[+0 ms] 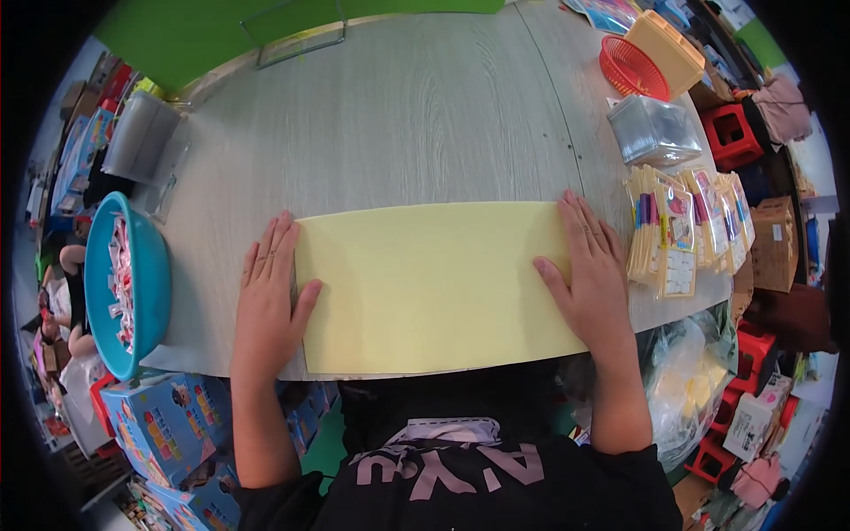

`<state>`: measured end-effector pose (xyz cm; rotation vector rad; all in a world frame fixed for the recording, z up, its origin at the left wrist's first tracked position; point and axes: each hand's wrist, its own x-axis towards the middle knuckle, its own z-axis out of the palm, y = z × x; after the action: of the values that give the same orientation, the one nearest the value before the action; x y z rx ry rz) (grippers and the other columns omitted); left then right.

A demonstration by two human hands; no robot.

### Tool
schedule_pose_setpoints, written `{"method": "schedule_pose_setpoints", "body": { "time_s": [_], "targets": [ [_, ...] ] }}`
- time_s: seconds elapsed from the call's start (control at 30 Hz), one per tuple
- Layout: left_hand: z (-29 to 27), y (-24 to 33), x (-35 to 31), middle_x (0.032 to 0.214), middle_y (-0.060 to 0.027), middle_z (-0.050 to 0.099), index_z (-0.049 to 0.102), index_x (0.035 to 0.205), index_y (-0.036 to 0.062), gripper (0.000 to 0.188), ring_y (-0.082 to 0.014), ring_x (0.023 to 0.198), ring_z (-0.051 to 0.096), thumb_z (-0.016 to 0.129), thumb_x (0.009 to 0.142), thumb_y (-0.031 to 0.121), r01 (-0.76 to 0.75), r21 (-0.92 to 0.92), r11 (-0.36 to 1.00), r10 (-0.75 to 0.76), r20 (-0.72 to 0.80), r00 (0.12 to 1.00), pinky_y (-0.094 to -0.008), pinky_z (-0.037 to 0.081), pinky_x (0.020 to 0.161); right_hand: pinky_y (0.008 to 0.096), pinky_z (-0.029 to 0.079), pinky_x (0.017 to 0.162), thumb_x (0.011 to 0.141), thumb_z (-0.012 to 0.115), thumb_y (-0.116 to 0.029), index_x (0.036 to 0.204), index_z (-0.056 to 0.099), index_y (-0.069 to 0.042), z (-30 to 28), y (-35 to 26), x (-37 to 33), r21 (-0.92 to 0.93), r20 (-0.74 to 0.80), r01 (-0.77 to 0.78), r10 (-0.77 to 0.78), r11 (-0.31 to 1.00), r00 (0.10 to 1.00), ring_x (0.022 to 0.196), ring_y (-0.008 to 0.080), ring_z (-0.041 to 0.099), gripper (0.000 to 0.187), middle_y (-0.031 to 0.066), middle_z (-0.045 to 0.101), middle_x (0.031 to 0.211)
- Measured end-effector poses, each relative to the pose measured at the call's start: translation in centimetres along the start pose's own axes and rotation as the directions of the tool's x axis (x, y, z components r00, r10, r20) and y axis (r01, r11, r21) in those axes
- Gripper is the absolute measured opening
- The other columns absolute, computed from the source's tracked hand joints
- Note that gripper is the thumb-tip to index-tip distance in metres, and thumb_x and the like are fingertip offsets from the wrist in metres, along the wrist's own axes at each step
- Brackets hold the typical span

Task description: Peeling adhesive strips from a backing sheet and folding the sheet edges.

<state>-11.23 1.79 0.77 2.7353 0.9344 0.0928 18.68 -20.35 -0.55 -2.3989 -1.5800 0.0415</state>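
1. Pale yellow, smooth, roughly rectangular sheet (434,288) lies flat at the near edge of the wood-grained grey table (398,115), in front of the person's black short-sleeved top (575,487); its long sides run left to right, and the far one bows slightly in this fisheye view; whether it is paper or card, I cannot tell.

2. Left hand (276,288) is open and laid palm down along the sheet's left edge; its fingers lie together, pointing away from the person, while the thumb spreads inward over the sheet; it is not closed around anything.

3. Right hand (591,274) is likewise open and palm down, covering part of the sheet's right edge; its fingers point toward the far right corner, and the thumb reaches inward onto the yellow surface.

4. Just beside the right hand stand upright packs with cream frames and coloured strips (677,221); beyond them are a clear plastic box (655,131), a red openwork plastic basket (633,68) and a tan plastic bin (664,51), which touches the basket.

5. At the table's left edge is a round teal plastic basin (155,292) holding many small pink-and-white packets (122,274); blue printed cartons (168,425) are stacked below it.
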Motion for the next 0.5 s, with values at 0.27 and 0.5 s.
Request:
{"method": "schedule_pose_setpoints", "body": {
  "time_s": [0.27,0.5],
  "targets": [
    [-0.2,-0.5,0.3,0.15,-0.0153,0.04,0.045,0.138,0.0032,0.05,-0.0311,0.14,0.036,0.057,0.091,0.018,-0.038,0.004,0.999,0.038,-0.08,0.996,-0.0444,0.026,0.115,0.0449,0.039,0.099,0.09,0.06,-0.033,0.128,0.051,0.0,-2.1,-2.1,1.0,-0.057,0.023,0.052,-0.051,0.997,0.998,0.12,0.0335,0.051,0.051,0.0181,0.055,0.128],
    [-0.9,-0.1,4.1,0.125,-0.0109,0.055,0.056,0.122,0.0076,0.036,-0.0284,0.117,0.052,0.058,0.087,0.012,-0.117,0.073,0.99,0.127,-0.159,0.979,-0.0442,0.042,0.096,0.0453,0.045,0.085,0.089,0.062,-0.033,0.108,0.056,-0.005,-1.4,-4.8,3.3,0.185,0.16,0.249,-0.279,0.951,0.947,0.096,0.034,0.06,0.034,0.0156,0.063,0.097]
  ]
}}
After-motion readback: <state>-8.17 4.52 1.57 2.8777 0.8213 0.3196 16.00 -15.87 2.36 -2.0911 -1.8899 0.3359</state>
